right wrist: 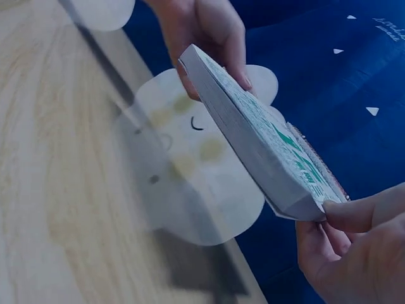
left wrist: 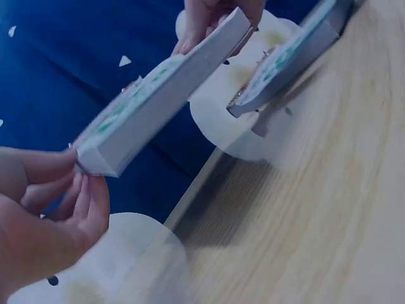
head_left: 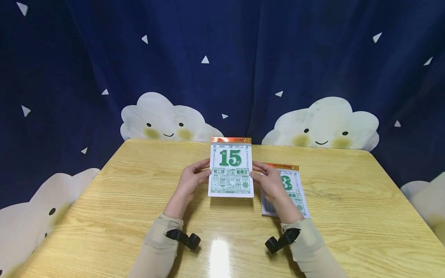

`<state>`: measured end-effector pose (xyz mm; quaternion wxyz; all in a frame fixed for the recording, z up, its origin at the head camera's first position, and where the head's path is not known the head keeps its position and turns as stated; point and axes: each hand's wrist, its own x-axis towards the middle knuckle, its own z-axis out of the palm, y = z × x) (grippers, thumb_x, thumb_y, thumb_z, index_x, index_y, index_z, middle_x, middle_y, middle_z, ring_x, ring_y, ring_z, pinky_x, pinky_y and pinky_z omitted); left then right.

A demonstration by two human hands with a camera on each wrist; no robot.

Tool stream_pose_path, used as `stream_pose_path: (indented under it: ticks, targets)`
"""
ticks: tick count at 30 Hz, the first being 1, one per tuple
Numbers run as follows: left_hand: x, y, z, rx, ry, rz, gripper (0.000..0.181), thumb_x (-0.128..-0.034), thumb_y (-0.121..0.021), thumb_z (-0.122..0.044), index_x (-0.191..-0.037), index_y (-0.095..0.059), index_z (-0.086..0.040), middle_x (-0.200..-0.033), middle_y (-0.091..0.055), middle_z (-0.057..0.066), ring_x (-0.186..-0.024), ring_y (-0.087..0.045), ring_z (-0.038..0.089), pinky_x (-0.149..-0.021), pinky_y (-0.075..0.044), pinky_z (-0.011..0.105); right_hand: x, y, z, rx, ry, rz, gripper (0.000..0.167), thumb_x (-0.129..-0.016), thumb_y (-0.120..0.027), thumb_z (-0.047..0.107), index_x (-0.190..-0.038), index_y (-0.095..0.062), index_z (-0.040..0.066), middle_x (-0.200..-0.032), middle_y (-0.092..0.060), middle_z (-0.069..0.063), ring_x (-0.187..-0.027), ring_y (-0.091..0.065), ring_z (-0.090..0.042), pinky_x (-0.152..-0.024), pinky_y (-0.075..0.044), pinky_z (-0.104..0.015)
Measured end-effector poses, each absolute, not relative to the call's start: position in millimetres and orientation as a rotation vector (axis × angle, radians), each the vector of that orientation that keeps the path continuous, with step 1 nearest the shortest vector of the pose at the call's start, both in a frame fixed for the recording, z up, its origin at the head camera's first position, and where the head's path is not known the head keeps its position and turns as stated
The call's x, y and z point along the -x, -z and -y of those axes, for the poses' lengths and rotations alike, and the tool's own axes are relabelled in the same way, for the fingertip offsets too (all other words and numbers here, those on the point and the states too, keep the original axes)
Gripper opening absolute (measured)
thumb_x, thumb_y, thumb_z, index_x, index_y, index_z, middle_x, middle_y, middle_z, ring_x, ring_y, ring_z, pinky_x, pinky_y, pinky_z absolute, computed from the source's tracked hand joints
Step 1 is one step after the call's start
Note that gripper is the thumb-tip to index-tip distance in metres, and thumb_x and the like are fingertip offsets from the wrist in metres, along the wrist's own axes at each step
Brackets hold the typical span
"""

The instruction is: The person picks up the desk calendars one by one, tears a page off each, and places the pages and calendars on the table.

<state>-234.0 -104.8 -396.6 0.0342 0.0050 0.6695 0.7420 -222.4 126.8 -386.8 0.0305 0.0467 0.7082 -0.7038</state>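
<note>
A thick calendar pad (head_left: 231, 170) showing a green 15 is held up off the table between both hands, its printed face toward the head camera. The left hand (head_left: 190, 180) pinches its left edge, thumb in front and fingers behind. On the opposite edge, the right hand (head_left: 272, 184) grips in the same way. Both wrist views show the pad's white page block (left wrist: 152, 114) (right wrist: 243, 142) in the air, each side edge between thumb and fingers. A second calendar pad (head_left: 301, 199) with a green 3 lies on the table, partly hidden behind the right hand and forearm.
The wooden table (head_left: 139, 185) reaches back to a dark blue curtain (head_left: 243, 69) with white clouds and small triangles. Black wrist cameras are strapped to the left wrist and right wrist. A bright reflection shows on the table's front part.
</note>
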Motion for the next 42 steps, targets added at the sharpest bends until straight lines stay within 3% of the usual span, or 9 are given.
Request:
stream_pose_path:
  ticks: [11,15,21,28,36,42]
  targets:
    - [236.4,399.0,100.3,-0.340,-2.381,-1.595,0.052,-0.0926,-0.044,-0.001,-0.142,-0.030,-0.011,-0.107,-0.059,-0.003,-0.091,-0.059,0.011,-0.079,-0.048,0.032,220.5,369.5,-143.3,-0.116,2.268,-2.070,0.046,-0.088,-0.053,0.000,-0.134,-0.044,0.004,-0.127,-0.050,-0.015,-0.083,-0.062,-0.004,-0.074,-0.052,-0.021]
    - [237.5,398.5,99.2,-0.388,-2.351,-1.592,0.052,-0.0933,-0.045,-0.005,-0.142,-0.030,-0.014,-0.114,-0.055,0.001,-0.094,-0.058,0.012,-0.080,-0.048,0.033,220.5,365.7,-146.0,-0.121,2.283,-2.076,0.047,-0.088,-0.054,0.000,-0.134,-0.044,0.003,-0.122,-0.053,-0.011,-0.083,-0.062,-0.004,-0.074,-0.052,-0.021]
    - [236.4,397.3,100.1,-0.611,-2.246,-1.420,0.061,-0.0956,-0.034,-0.001,-0.147,-0.015,-0.027,-0.124,-0.053,0.006,-0.097,-0.061,0.018,-0.079,-0.050,0.034,219.2,363.4,-151.3,-0.110,2.325,-2.034,0.049,-0.088,-0.053,-0.002,-0.135,-0.041,0.001,-0.112,-0.057,-0.003,-0.083,-0.062,-0.004,-0.074,-0.052,-0.020]
    - [235.3,401.0,96.4,-0.662,-2.233,-1.380,0.069,-0.0944,-0.030,0.005,-0.147,-0.001,-0.028,-0.119,-0.057,0.007,-0.097,-0.061,0.020,-0.082,-0.050,0.036,217.5,364.2,-154.4,-0.101,2.267,-2.103,0.047,-0.089,-0.054,0.002,-0.134,-0.043,0.004,-0.122,-0.052,-0.011,-0.085,-0.062,-0.005,-0.075,-0.052,-0.020]
    - [236.6,403.0,97.7,-0.673,-2.256,-1.374,0.071,-0.0927,-0.029,0.010,-0.147,-0.003,-0.028,-0.143,-0.027,0.025,-0.098,-0.061,0.019,-0.079,-0.051,0.035,215.1,365.0,-152.4,-0.061,2.201,-2.212,0.048,-0.086,-0.056,0.002,-0.133,-0.044,0.004,-0.125,-0.050,-0.015,-0.087,-0.060,-0.005,-0.077,-0.051,-0.021]
    - [237.7,403.3,97.2,-0.642,-2.257,-1.407,0.079,-0.0874,-0.034,0.013,-0.147,-0.005,-0.031,-0.144,-0.026,0.025,-0.100,-0.061,0.020,-0.080,-0.051,0.036,213.8,365.8,-151.4,-0.043,2.189,-2.240,0.048,-0.086,-0.056,0.003,-0.133,-0.045,0.004,-0.125,-0.051,-0.015,-0.088,-0.060,-0.005,-0.078,-0.051,-0.021]
